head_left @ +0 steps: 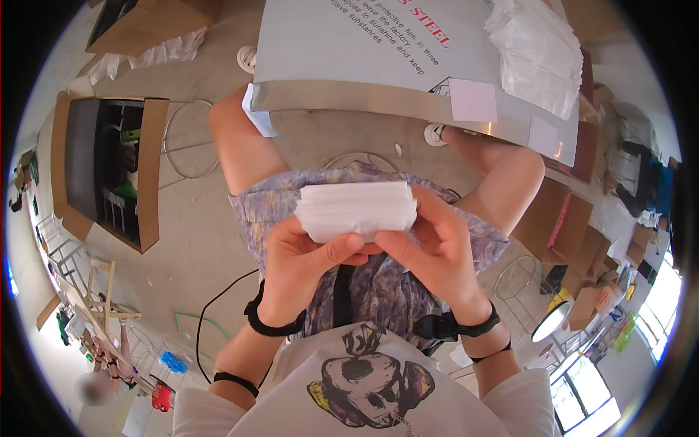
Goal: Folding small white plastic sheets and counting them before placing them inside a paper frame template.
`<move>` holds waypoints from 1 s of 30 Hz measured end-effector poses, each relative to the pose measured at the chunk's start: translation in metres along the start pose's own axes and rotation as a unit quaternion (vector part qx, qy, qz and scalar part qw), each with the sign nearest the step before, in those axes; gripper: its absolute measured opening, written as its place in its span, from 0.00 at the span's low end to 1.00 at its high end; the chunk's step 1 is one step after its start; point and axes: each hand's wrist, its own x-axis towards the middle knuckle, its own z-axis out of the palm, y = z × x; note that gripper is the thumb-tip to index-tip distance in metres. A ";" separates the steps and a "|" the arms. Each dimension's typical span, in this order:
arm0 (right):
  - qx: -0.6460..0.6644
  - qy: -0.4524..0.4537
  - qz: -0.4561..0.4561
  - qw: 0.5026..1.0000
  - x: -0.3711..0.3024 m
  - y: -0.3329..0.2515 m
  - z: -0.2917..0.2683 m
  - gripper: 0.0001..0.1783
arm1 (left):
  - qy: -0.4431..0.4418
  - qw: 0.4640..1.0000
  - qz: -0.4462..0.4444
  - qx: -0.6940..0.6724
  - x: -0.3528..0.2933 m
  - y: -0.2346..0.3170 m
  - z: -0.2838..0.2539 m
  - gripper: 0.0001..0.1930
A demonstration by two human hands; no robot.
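A thick stack of thin white sheets (357,211), soft-looking and slightly uneven at the ends, is held level above my lap. My left hand (295,266) grips its near left part, thumb on the near face. My right hand (440,251) closes round the right end, its thumb also pressed against the near side. Both thumbs almost meet at the middle of the near edge. Most of the other fingers are hidden beneath the stack. Whether the sheets are paper, film or flat bags, I cannot tell.
Ahead stands a table with a film-covered metal top (328,51), a pile of clear plastic bags (535,58) at its right. An open cardboard box (153,175) with dark dividers sits at left. More cardboard boxes (542,218) stand at right. A black cable (211,302) runs along the floor.
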 end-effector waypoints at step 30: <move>-0.341 0.078 -0.389 0.852 -0.006 -0.033 -0.014 0.20 | 0.064 0.817 0.387 0.422 -0.003 -0.003 -0.013 0.07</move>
